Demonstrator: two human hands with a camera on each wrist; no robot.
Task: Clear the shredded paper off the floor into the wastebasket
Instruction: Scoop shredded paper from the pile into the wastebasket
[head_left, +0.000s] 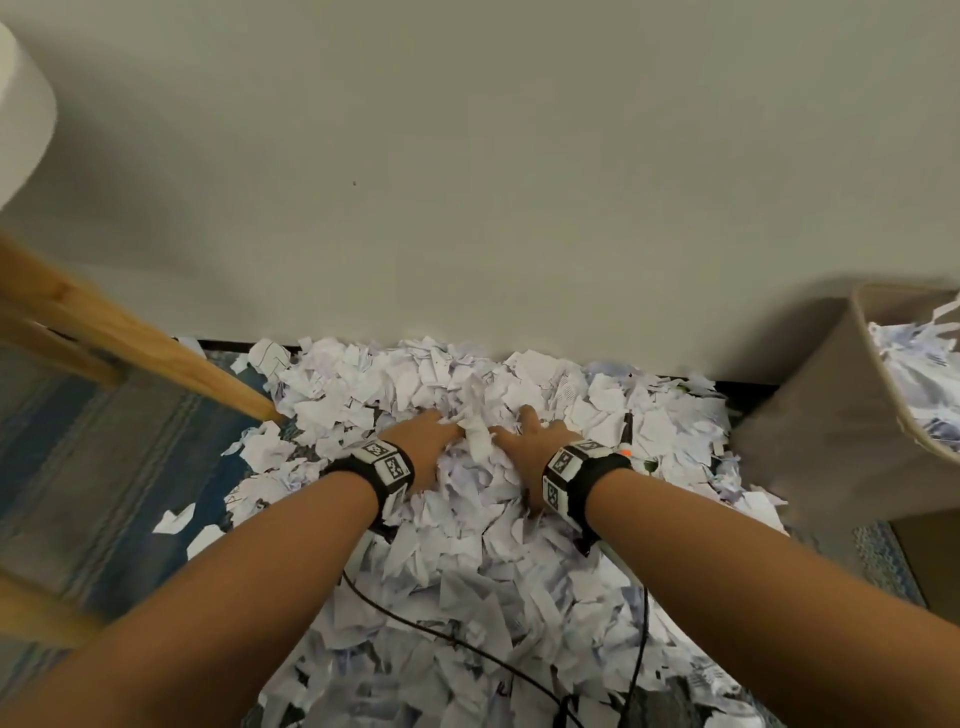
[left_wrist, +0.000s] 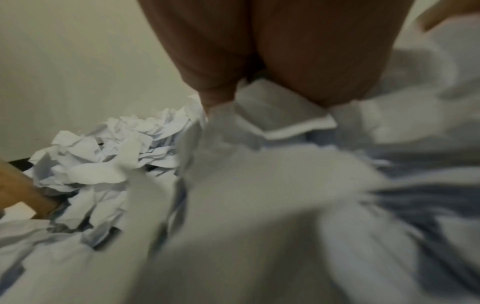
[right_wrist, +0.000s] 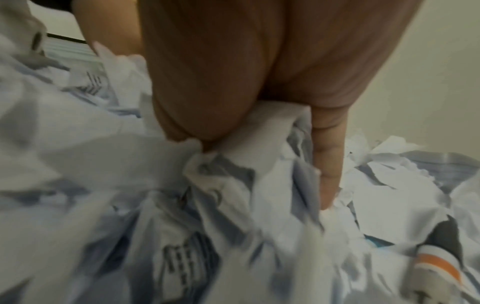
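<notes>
- Where the fingers (right_wrist: 328, 170) of the right hand (head_left: 530, 441) sink into the heap, one shows straight and dug down among scraps; the rest are buried, so their grasp cannot be told.
- Left hand (head_left: 423, 441): fingers hidden under scraps in both views that show it; curl or grasp cannot be told.
- Both hands: side by side at the heap's centre, a ridge of scraps raised between them.
- Shredded paper (head_left: 467, 545): a broad heap on the floor from the near edge to the far wall, stray pieces to the left on the blue rug (head_left: 104, 441).
- Wastebasket (head_left: 831, 415): beige, at the right beside the heap, already holding some shreds.
- Wooden leg (head_left: 130, 338): slanted at the left, its foot touching the heap.
- Black cables (head_left: 467, 644): trailing over the near paper.
- Step in hand, as judged: gathering a double handful.
- Next move calls for: pressing palms together under the load, lifting without spilling, carrying right over the rim.
</notes>
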